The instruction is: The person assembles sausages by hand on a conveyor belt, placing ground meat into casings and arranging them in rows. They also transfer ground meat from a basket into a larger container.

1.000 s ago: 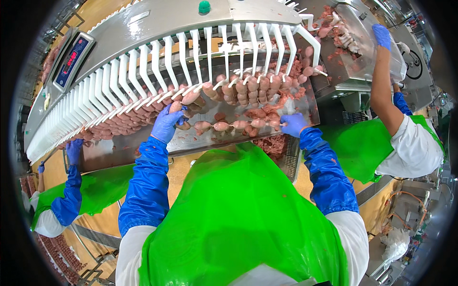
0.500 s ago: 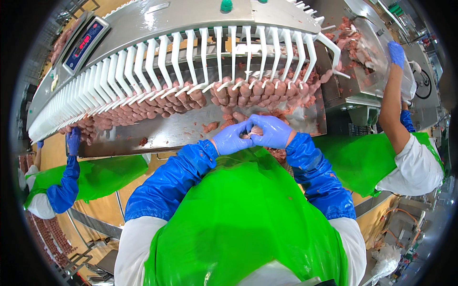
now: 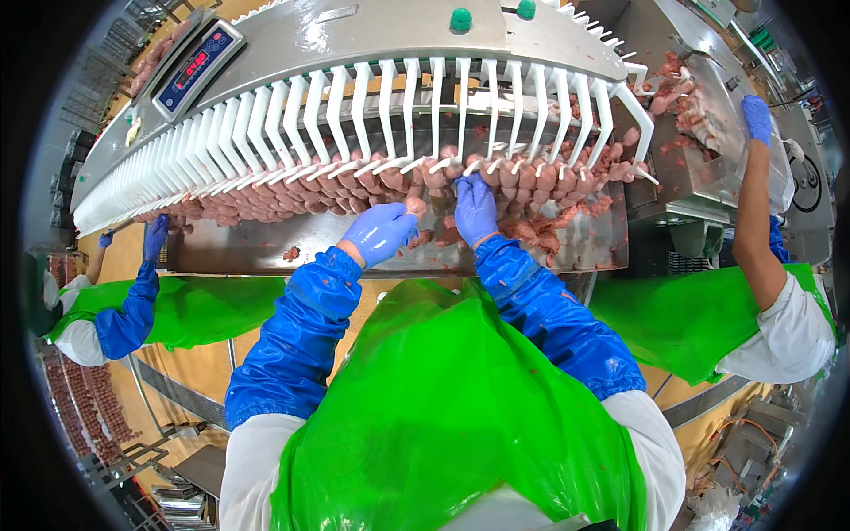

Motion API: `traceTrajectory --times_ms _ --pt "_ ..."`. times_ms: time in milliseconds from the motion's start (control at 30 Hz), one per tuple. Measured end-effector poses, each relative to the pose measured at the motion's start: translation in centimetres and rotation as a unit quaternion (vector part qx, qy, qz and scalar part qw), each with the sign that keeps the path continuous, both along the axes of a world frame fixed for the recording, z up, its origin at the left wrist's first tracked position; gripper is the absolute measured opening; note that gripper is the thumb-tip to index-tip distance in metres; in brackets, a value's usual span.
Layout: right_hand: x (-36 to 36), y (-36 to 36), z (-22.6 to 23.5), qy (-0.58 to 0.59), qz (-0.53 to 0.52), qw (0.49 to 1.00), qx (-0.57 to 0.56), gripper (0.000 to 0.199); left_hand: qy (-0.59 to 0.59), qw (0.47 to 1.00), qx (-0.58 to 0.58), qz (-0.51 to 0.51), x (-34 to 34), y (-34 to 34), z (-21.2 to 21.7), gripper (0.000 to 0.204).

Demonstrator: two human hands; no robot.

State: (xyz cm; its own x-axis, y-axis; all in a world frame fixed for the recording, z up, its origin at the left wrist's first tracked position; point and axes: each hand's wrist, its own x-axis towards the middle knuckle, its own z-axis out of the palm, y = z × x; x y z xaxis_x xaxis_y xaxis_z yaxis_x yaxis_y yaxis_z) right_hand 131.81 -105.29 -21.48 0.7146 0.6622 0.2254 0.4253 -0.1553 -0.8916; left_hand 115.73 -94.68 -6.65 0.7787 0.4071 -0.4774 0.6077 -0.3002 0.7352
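Note:
My left hand, in a blue glove, is closed on a pink piece of raw meat just below the row of white prongs. Beside it my right hand, also gloved blue, reaches up among the hanging meat pieces, fingers touching them; what it grips is hidden. Many pink pieces hang from the prongs along the curved steel machine. Loose pieces lie on the steel tray under the prongs. I wear blue sleeves and a green apron.
A person in a green apron on my right reaches a blue-gloved hand to a steel chute with meat. Another person on my left has a gloved hand at the tray. A display panel sits on the machine.
Both my hands rose from the tray's front edge, where they met, up to the prongs. My left hand now holds a piece of meat near the prong tips.

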Motion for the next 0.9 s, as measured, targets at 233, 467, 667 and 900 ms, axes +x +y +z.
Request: traceTrajectory --times_ms 233,467,667,900 --pt "4.4 -0.9 -2.3 -0.014 0.255 0.966 -0.047 0.032 -0.019 0.999 0.006 -0.033 1.1 -0.5 -1.7 0.037" --pt "3.6 -0.6 5.1 -0.016 0.376 0.913 -0.159 0.035 -0.005 0.990 0.100 -0.099 4.7 -1.4 -1.4 0.039" --pt "6.2 -4.8 5.8 0.208 0.526 0.801 -0.197 0.039 0.074 0.962 0.186 -0.187 5.0 -0.8 0.6 0.053" --pt "-1.6 0.6 -1.5 0.761 0.286 0.517 0.268 0.037 0.029 0.986 0.156 -0.047 -0.4 -3.2 -5.9 0.042"
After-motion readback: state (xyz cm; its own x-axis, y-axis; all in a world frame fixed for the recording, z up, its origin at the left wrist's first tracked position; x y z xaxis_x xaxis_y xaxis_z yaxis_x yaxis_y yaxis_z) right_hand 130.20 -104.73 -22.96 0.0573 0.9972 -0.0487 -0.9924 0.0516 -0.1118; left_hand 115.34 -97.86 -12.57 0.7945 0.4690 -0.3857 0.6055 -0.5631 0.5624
